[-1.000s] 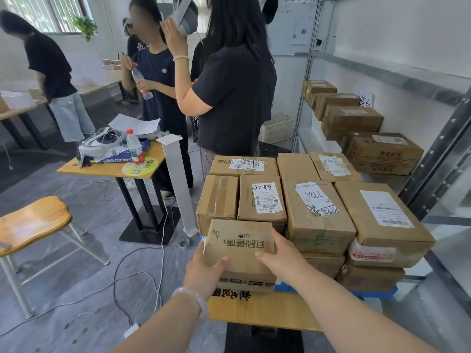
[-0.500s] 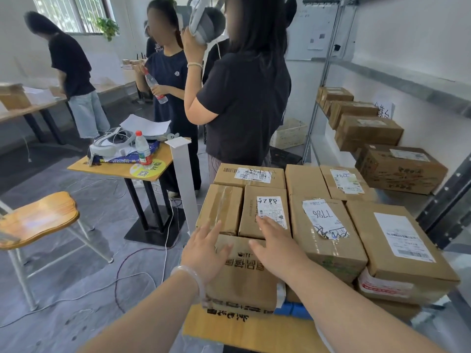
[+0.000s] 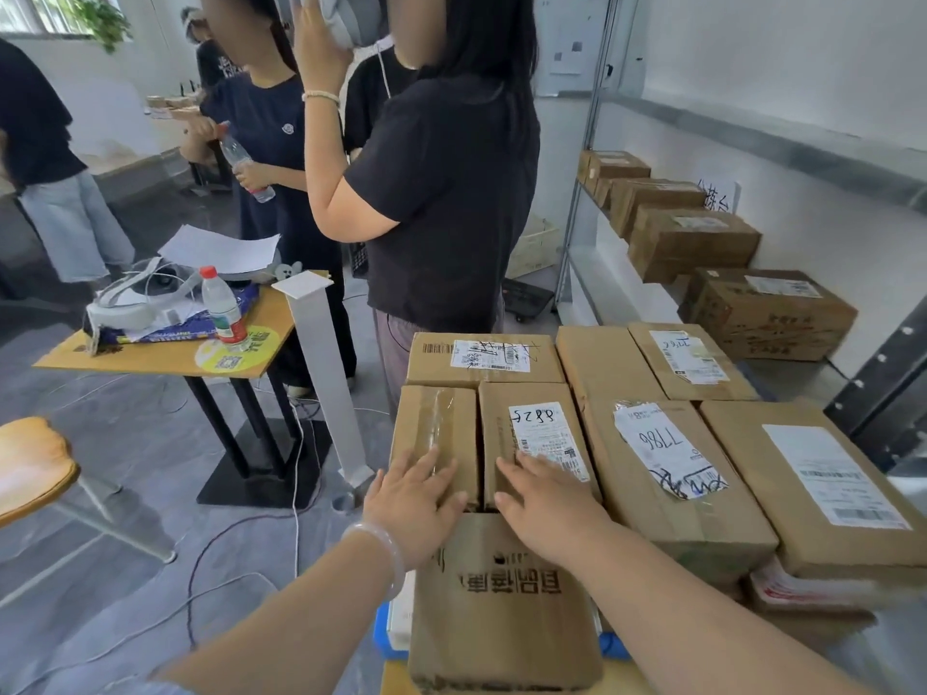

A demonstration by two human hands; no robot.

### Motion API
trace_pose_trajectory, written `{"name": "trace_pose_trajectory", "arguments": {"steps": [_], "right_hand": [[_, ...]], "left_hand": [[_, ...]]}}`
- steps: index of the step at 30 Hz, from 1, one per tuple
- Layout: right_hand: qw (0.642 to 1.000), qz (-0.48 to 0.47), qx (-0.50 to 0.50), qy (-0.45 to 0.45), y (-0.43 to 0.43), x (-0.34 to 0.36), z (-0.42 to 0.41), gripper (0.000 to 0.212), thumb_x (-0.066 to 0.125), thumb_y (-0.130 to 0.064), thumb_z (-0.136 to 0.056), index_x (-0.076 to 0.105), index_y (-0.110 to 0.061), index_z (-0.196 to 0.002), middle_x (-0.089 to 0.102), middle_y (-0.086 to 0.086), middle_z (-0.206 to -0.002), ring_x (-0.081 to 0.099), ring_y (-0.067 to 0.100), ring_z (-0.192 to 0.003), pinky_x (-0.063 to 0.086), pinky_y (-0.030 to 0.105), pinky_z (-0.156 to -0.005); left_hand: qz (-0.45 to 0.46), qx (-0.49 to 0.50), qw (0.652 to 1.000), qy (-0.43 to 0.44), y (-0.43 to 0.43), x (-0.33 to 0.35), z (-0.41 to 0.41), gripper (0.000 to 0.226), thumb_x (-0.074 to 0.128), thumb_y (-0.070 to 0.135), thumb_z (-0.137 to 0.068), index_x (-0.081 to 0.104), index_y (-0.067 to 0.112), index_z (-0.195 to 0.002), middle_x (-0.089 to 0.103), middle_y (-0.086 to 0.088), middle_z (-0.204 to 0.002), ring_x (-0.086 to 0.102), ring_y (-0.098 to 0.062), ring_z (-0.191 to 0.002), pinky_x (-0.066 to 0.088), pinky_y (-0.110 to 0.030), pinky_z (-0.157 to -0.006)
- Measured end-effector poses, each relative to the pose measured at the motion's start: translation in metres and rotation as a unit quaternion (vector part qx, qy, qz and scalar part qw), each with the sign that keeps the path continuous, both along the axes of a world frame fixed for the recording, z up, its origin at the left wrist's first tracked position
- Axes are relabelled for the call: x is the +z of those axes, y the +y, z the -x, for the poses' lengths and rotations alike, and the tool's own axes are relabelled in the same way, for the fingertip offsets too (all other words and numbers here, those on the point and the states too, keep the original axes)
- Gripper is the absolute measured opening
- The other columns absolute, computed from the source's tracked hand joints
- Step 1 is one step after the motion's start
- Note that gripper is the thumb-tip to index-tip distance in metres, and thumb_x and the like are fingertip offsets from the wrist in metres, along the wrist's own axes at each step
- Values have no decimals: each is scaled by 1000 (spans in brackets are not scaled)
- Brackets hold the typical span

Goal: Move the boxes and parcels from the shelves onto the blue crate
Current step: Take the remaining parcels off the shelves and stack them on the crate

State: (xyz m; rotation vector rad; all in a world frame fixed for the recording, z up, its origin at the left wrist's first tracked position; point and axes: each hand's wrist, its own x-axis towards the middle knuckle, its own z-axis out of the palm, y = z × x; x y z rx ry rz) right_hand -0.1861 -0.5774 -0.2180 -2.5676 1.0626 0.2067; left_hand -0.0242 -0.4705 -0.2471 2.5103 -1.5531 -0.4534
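The printed box lies at the near edge of the stack on the blue crate, and blue shows at both of its near corners. Its far end butts against the taped box and the box labelled 5288.

The left hand and right hand lie flat across that seam. Their fingers are straight and spread, gripping nothing.

The step looks like seating the box. Even downward pressure from both palms, with a slight push away, should close the gap without skewing it or nudging the neighbours off line. Its near end seems to overhang the crate, so its weight should be checked before letting go.

The box's long axis runs near to far. Its printed face is up, with the characters upside down from the near side.

More boxes wait on the shelf to the far right.
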Motion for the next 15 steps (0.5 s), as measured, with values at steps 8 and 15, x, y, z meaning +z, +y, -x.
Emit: {"name": "trace_pose_trajectory", "arguments": {"steps": [8, 15], "right_hand": [[1000, -21, -20, -12, -4, -1, -4, 59, 32, -53, -97, 18, -36, -152, 8, -6, -162, 3, 16, -148, 4, 39, -120], [992, -66, -72, -77, -22, 17, -15, 55, 39, -50, -95, 36, -32, -147, 31, -7, -155, 28, 15, -141, 26, 34, -113]], "left_hand": [[18, 1, 1000, 5, -2, -2, 2, 60, 22, 64, -94, 19, 42, -150, 1, 16, -160, -12, -14, -146, -5, -44, -117], [57, 7, 998, -1, -6, 3, -3, 58, 24, 63, -94, 23, 42, -148, 7, 16, -160, -4, -12, -147, -4, -45, -117]]}}
